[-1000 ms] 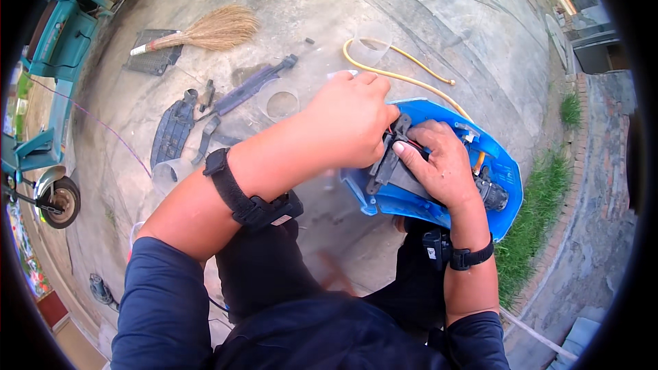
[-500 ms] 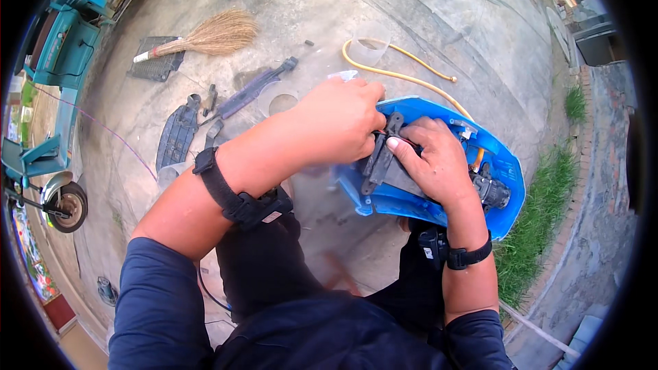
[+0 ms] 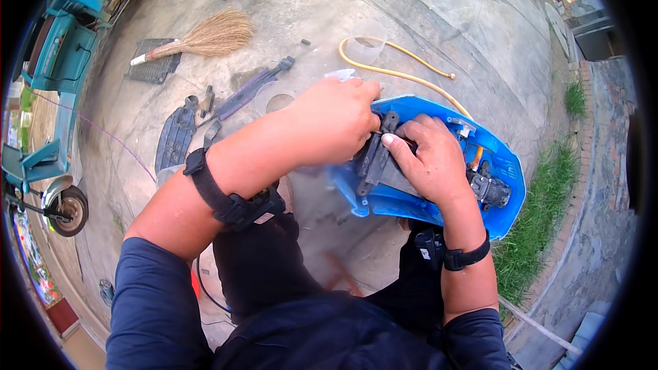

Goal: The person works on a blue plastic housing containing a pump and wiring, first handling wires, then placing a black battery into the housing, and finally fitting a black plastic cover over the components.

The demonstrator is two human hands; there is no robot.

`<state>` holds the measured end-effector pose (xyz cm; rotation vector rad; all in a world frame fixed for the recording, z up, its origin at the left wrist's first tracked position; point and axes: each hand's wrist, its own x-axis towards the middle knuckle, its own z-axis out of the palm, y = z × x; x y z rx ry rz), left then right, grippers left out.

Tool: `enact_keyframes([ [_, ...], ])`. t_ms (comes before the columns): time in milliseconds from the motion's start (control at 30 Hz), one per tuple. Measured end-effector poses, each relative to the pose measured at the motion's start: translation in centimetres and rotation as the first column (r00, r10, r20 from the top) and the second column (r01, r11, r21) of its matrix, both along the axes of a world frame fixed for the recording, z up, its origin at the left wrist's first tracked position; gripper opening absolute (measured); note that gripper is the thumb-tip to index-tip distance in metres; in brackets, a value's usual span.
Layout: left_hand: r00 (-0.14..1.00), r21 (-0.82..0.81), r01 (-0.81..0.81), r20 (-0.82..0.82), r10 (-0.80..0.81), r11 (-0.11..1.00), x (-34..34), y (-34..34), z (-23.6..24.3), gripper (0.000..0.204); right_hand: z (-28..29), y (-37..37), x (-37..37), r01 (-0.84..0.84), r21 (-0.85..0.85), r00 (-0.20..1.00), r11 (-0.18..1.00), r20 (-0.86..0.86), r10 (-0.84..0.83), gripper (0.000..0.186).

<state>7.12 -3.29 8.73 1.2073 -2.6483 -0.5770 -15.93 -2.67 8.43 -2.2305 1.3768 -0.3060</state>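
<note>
A blue plastic housing lies tilted over my right knee with its hollow side up. Inside it sits a dark grey part with a raised ridged frame. My right hand grips this part, thumb on its top edge and fingers curled over the far side. At the part's left end, my left hand is closed, its fingertips pressed close to the frame; whatever they pinch is hidden. A black fitting shows in the housing's right end, near a short yellow hose piece.
A yellow hose runs over the concrete beyond the housing, beside a clear round container. Leftward lie a straw broom, a dark plastic cover and a long dark part. Grass borders the right; a teal vehicle stands left.
My left hand has shifted slightly left at the end of the dark grey part. The right hand keeps its grip, and the housing stays nearly in place.
</note>
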Motion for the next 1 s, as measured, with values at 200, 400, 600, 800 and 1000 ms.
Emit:
enact_keyframes([
  [200, 1.000, -0.038, 0.002, -0.021, -0.003, 0.999, -0.1, 0.2, -0.1, 0.015, -0.1, 0.0, -0.1, 0.008, -0.014, 1.000, 1.000, 0.015, -0.007, 0.035],
  [400, 1.000, 0.021, -0.001, -0.010, 0.001, 1.000, 0.0, 0.0, -0.2, 0.017, -0.4, 0.3, 0.0, 0.000, -0.032, 1.000, 0.999, -0.001, 0.000, 0.036],
  [600, 0.992, -0.053, -0.095, -0.083, 0.090, 0.994, -0.2, 0.6, -0.7, 0.016, -0.1, 0.6, -0.3, -0.067, -0.150, 0.998, 0.986, 0.002, 0.069, 0.046],
  [800, 0.993, 0.041, -0.105, -0.043, 0.106, 0.994, -0.2, 0.6, -0.5, 0.013, 1.0, 1.1, -0.3, -0.090, -0.135, 0.992, 0.987, -0.095, 0.077, 0.106],
  [1000, 0.986, 0.004, -0.144, -0.080, 0.143, 0.990, -0.5, 0.9, -0.7, 0.017, 0.8, 1.6, -0.4, -0.195, -0.086, 0.969, 0.977, -0.173, 0.178, 0.121],
])
